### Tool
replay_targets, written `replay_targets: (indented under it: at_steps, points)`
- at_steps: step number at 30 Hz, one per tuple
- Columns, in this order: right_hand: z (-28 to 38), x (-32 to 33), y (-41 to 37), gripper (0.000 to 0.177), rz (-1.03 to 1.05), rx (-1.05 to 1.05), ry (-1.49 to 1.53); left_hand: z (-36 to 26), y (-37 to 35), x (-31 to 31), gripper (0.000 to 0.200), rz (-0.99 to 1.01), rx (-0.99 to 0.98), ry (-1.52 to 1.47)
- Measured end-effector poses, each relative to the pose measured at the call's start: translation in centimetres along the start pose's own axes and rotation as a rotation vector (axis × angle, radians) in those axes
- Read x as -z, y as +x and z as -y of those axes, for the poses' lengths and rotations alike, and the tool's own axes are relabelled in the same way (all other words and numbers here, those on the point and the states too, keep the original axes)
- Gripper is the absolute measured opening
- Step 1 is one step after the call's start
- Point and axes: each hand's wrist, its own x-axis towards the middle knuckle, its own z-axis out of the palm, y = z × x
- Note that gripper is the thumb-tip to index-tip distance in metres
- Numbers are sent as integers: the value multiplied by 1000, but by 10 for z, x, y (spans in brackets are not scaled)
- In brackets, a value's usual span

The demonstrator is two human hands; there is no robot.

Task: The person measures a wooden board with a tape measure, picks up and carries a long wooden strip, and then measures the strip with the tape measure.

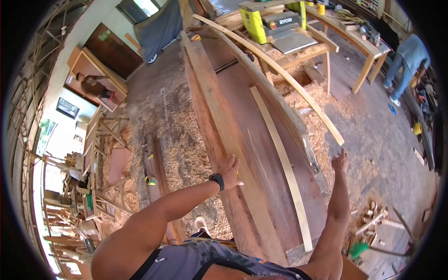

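Observation:
My left hand (229, 174), with a black watch on its wrist, lies on a long brown plank (217, 109), fingers spread. Something small and yellowish shows beside its fingers, too small to name. My right hand (340, 161) is stretched out to the right, its fingers partly extended and apart. Just beyond its fingertips is the near end of a long, pale, bowed wood strip (298, 88), with a small gap visible. A second pale strip (282, 161) lies on the reddish-brown board surface (261, 175) between my hands.
A green Ryobi planer (280, 25) stands on a wooden stand at the back. Shavings (182, 121) cover the floor. Offcuts (371, 221) lie at lower right. One person (410, 60) bends at far right; another (95, 86) stands at left by a wooden frame.

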Motion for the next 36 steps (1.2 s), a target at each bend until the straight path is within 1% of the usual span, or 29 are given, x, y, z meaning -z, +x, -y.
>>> replay_targets:
  at_steps: [2, 3, 5, 9, 11, 14, 15, 17, 18, 19, 21, 22, 23, 25, 26, 27, 29, 30, 31, 33, 34, 36]
  points:
    - [12, 7, -5, 84, -135, -64, -162, -2, -19, 1, 107, 25, -7, 127]
    - [38, 21, 67, 84, -185, -26, -132, -7, 37, 21, 107, -43, 9, 134]
    - [41, 14, 91, 95, -274, -53, -245, -6, 39, 19, 108, -44, 0, 146]
    - [59, 13, 121, 98, -292, -37, -283, -10, 38, 19, 106, -32, 63, 207]
    - [68, 14, 131, 99, -311, -16, -295, -9, 39, 18, 106, -26, 63, 219]
    - [96, 31, 136, 96, -226, 4, -328, -10, 39, 18, 106, -26, 47, 188]
    - [100, 32, 141, 96, -223, 13, -327, -10, 38, 20, 106, -28, 30, 150]
    - [104, 29, 152, 94, -175, 40, -324, -14, 34, 22, 106, -52, 27, 173]
    - [107, 25, 153, 91, -201, 42, -332, -14, 33, 24, 106, -80, 13, 200]
    - [104, 17, 160, 91, -201, 50, -333, -14, 33, 24, 106, -81, 20, 196]
    - [99, 4, 172, 86, -205, 51, -361, -13, 35, 23, 106, -18, 48, 156]
    - [99, 2, 170, 69, -242, 58, -338, -14, 35, 25, 106, -25, 54, 150]
    - [98, 0, 174, 69, -247, 67, -341, -15, 34, 27, 107, -10, 54, 173]
    - [92, -4, 178, 45, -299, 79, -375, -13, 34, 25, 107, 6, 54, 190]
    - [88, -6, 174, 27, -391, 161, -363, -10, 35, 21, 107, -14, 44, 116]
    - [88, -2, 167, 27, -390, 167, -371, -7, 35, 16, 107, -33, 33, 40]
    - [92, 16, 157, 23, -475, 210, -367, -1, 38, 7, 106, -67, 13, 59]
    - [94, 31, 150, 20, -561, 280, -360, -5, 39, 8, 106, -100, -11, 80]
    - [97, 46, 141, 20, -572, 285, -375, -6, 38, 10, 106, -109, -17, 64]
    - [104, 77, 112, 16, -485, 352, -324, -8, 36, 16, 106, -57, -9, 200]
    - [109, 87, 99, 16, -500, 356, -341, -5, 38, 12, 106, -70, -18, 183]
    - [116, 105, 68, 20, -542, 351, -269, 2, 43, -2, 106, -72, -10, 64]
